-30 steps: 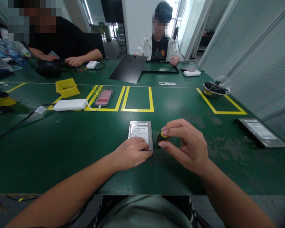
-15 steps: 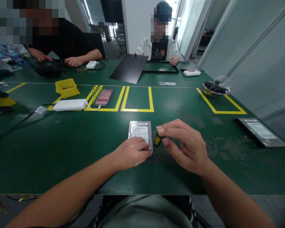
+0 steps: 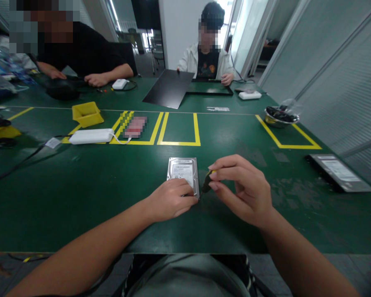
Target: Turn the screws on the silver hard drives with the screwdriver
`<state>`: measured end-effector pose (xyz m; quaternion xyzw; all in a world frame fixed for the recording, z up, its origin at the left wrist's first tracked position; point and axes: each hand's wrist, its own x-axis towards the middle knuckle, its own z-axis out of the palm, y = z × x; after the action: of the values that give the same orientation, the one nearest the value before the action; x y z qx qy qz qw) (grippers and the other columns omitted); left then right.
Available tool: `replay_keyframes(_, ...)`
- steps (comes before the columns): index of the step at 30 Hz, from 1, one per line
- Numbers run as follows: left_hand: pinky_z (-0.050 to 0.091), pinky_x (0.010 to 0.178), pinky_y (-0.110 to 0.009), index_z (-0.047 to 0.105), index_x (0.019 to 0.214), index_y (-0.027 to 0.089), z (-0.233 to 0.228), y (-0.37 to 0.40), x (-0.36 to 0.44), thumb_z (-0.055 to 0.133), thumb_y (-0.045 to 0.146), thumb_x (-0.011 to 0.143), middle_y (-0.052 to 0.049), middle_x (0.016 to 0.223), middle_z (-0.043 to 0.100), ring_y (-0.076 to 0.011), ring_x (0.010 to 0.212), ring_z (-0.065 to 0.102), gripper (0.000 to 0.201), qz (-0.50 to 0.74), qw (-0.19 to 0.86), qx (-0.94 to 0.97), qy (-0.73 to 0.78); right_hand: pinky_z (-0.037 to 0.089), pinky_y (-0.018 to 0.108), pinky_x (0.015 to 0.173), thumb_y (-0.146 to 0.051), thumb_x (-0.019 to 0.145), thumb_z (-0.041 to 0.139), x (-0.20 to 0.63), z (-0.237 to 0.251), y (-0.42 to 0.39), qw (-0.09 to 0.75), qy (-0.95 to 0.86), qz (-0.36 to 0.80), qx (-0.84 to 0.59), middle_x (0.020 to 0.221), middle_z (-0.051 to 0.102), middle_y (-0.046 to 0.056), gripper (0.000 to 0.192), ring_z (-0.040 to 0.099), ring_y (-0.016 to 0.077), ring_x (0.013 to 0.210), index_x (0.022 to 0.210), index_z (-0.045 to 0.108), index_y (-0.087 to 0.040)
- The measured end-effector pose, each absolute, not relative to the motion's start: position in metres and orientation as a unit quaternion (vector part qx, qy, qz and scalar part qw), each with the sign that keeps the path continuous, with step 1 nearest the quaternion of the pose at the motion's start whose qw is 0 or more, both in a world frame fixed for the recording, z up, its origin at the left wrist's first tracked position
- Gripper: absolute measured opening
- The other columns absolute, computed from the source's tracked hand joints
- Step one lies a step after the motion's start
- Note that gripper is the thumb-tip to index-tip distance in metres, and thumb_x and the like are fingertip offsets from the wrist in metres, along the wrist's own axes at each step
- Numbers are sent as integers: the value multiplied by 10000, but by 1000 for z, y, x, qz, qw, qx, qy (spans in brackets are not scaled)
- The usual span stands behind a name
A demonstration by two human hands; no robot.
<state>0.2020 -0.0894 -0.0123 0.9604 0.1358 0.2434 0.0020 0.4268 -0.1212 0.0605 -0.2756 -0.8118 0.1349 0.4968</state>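
A silver hard drive (image 3: 183, 168) with a white label lies flat on the green table in front of me. My left hand (image 3: 172, 200) rests over its near end, fingers closed on the drive and covering that part. Between the thumb and fingertips of my right hand (image 3: 245, 187) is a short black and yellow screwdriver (image 3: 207, 182). It leans to the right, and its tip points down at the drive's near right corner, close to my left fingertips. Whether the tip sits in a screw is too small to tell.
A second hard drive (image 3: 340, 172) lies at the right. Farther back are a metal bowl (image 3: 281, 119) of dark parts, a yellow bin (image 3: 87, 114) and a white power strip (image 3: 92, 136). Across the table, one person holds a black panel (image 3: 168, 88); another sits at left.
The screwdriver has turned and tilted farther right in my right fingers, and the right hand has shifted slightly right. My left hand and the hard drive stay put.
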Motion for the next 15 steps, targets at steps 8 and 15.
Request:
replay_keyframes(8, 490, 710, -312, 707, 961, 184, -14, -89, 202, 554, 194, 947, -48, 846, 659, -178, 782, 584, 154, 258, -2, 957, 134, 550, 396, 865, -80, 816, 674, 426, 61, -122, 493, -816, 148, -264, 1113, 693, 101, 280, 657, 225, 1015, 1065, 650, -204)
replay_keyframes(15, 491, 717, -303, 699, 957, 181, -14, -90, 203, 538, 193, 957, -48, 838, 656, -170, 790, 590, 161, 246, 1, 960, 134, 569, 363, 798, -100, 806, 700, 426, 60, -121, 505, -806, 121, -285, 1006, 661, 68, 236, 651, 206, 942, 997, 643, -226)
